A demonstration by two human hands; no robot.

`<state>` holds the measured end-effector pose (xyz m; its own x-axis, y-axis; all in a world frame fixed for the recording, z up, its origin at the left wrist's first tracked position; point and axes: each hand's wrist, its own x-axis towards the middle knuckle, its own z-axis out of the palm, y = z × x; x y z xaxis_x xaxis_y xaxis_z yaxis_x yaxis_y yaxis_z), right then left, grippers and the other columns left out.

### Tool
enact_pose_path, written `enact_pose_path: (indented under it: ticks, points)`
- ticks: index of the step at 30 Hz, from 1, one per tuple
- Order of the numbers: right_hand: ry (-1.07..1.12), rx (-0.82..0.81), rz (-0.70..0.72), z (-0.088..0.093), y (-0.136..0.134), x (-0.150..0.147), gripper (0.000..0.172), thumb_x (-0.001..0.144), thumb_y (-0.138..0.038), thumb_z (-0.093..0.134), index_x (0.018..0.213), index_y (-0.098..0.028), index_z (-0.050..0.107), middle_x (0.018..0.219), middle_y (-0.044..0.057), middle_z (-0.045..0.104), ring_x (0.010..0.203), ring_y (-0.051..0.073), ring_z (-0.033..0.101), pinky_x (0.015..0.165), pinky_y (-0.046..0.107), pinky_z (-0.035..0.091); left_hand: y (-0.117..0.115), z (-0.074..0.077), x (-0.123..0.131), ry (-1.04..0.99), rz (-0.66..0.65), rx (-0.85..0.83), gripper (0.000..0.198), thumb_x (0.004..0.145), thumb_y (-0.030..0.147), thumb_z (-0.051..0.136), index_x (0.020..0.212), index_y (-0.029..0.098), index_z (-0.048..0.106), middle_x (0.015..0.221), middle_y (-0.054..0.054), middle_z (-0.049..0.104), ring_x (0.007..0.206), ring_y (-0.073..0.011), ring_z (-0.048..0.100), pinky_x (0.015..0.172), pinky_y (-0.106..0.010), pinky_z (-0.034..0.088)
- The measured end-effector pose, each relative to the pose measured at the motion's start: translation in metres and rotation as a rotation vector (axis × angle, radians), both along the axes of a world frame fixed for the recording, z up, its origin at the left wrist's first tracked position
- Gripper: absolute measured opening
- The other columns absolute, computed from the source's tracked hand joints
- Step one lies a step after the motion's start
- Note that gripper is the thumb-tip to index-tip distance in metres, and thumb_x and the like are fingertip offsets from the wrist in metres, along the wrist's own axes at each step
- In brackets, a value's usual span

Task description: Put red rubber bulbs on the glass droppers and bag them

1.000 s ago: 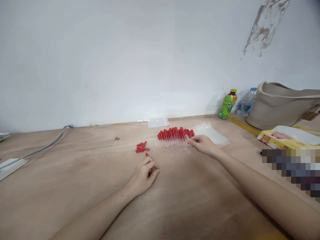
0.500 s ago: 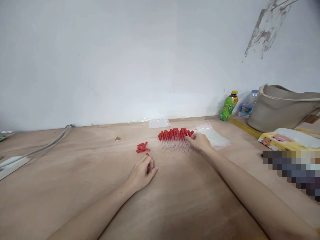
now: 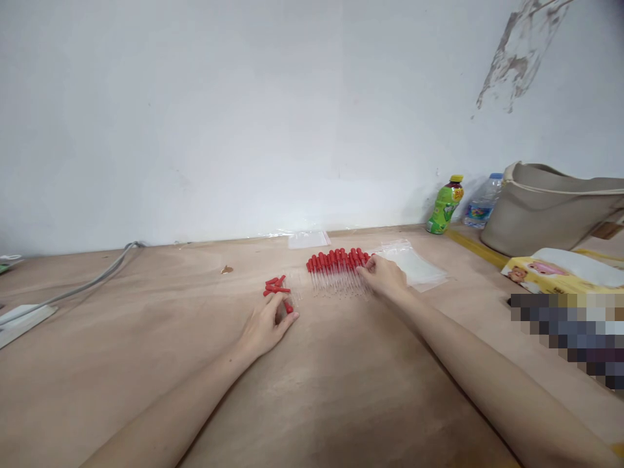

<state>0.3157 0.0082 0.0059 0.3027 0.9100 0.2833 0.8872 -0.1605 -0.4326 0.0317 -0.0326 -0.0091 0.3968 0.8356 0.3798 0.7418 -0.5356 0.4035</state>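
Observation:
Several clear droppers with red bulbs [image 3: 336, 261] lie side by side in a row on the wooden table. My right hand [image 3: 384, 275] is at the row's right end, its thumb and forefinger pinched at a red bulb. My left hand [image 3: 267, 324] rests left of the row, fingers curled, with one red-bulbed dropper [image 3: 289, 308] between thumb and fingers. Just beyond it lies a small loose pile of red bulbs [image 3: 276, 286] with clear stems. Clear plastic bags [image 3: 423, 265] lie behind my right hand.
A green bottle [image 3: 444, 205], a water bottle [image 3: 482, 201] and a grey bucket [image 3: 546, 211] stand at the back right. Nearer is a yellow tissue pack [image 3: 546, 272]. A grey cable [image 3: 104, 276] crosses the left side; a flat packet [image 3: 309, 240] lies by the wall.
My left hand has shifted slightly up and left, and a red bulb now shows between its thumb and fingers. My right hand has moved slightly left along the row.

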Motion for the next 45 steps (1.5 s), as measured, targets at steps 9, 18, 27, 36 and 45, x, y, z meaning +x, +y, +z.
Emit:
enact_pose_path:
  ticks: [9, 18, 27, 36, 45]
  points:
    - [-0.071, 0.011, 0.387, 0.001, -0.021, -0.087, 0.023, 0.078, -0.032, 0.044, 0.081, -0.025, 0.065, 0.084, 0.001, 0.066, 0.081, 0.017, 0.057, 0.065, 0.025, 0.036, 0.005, -0.001, 0.000, 0.014, 0.008, 0.044, 0.015, 0.080, 0.033, 0.045, 0.084, 0.019, 0.048, 0.074, -0.001, 0.049, 0.063, -0.0144, 0.049, 0.058, -0.026, 0.040]
    - [-0.036, -0.054, 0.230, -0.004, 0.006, -0.139, 0.024, 0.077, -0.035, 0.043, 0.085, -0.023, 0.061, 0.081, 0.005, 0.065, 0.078, 0.021, 0.059, 0.065, 0.030, 0.040, -0.001, -0.003, -0.003, -0.054, 0.059, -0.007, 0.020, 0.076, 0.018, 0.040, 0.096, 0.019, 0.043, 0.077, -0.001, 0.052, 0.065, -0.0153, 0.050, 0.060, -0.027, 0.040]
    - [-0.052, -0.120, 0.219, -0.005, 0.005, -0.137, 0.023, 0.077, -0.030, 0.044, 0.086, -0.018, 0.062, 0.085, 0.010, 0.064, 0.082, 0.023, 0.059, 0.066, 0.032, 0.041, -0.003, 0.001, -0.004, -0.068, 0.102, -0.008, 0.025, 0.076, 0.015, 0.039, 0.101, 0.019, 0.042, 0.077, 0.000, 0.051, 0.069, -0.0159, 0.050, 0.064, -0.028, 0.040]
    - [-0.088, -0.194, 0.277, 0.006, 0.001, -0.144, 0.027, 0.077, -0.028, 0.044, 0.083, -0.012, 0.064, 0.086, 0.016, 0.064, 0.082, 0.025, 0.060, 0.066, 0.032, 0.041, -0.001, -0.001, -0.003, -0.073, 0.015, 0.075, 0.027, 0.077, 0.012, 0.038, 0.096, 0.017, 0.058, 0.088, -0.005, 0.049, 0.085, -0.0179, 0.049, 0.078, -0.031, 0.041]
    - [-0.057, -0.019, 0.433, 0.007, -0.043, -0.097, 0.023, 0.085, -0.025, 0.033, 0.094, -0.012, 0.050, 0.085, 0.011, 0.061, 0.075, 0.019, 0.057, 0.064, 0.028, 0.040, -0.010, 0.004, 0.001, -0.102, -0.127, 0.084, 0.017, 0.084, 0.027, 0.043, 0.085, 0.019, 0.058, 0.087, -0.005, 0.051, 0.083, -0.0172, 0.051, 0.075, -0.030, 0.043]
